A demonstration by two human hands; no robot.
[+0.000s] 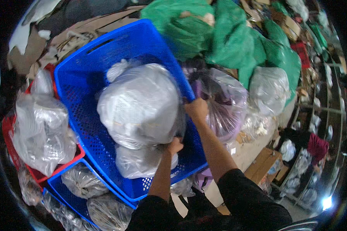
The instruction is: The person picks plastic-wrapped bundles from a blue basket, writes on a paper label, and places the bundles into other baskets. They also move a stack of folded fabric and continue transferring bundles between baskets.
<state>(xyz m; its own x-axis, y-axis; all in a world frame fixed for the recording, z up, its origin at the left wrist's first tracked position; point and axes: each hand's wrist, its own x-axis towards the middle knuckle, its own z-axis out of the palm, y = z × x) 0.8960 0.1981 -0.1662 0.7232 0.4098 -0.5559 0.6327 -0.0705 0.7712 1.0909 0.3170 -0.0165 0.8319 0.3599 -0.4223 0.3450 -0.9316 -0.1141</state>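
A big blue plastic basket (121,42) with perforated walls stands tilted across the middle. Inside it lies a large, bulging clear plastic bag (138,104) with whitish contents that I cannot make out. A smaller clear bag (135,163) sits at the basket's near end, partly under the large one. My left hand (175,146) is closed at the large bag's lower right edge, gripping its plastic. The basket's right rim is in my right hand (197,110), its fingers curled over the edge and partly hidden.
Red crates (79,154) with a stuffed clear bag (42,131) stand left. A blue crate (56,183) of bagged goods is near left. Green sacks (235,42) and a purple-rimmed container under plastic (223,104) crowd the right. Shelving (327,109) lines the far right.
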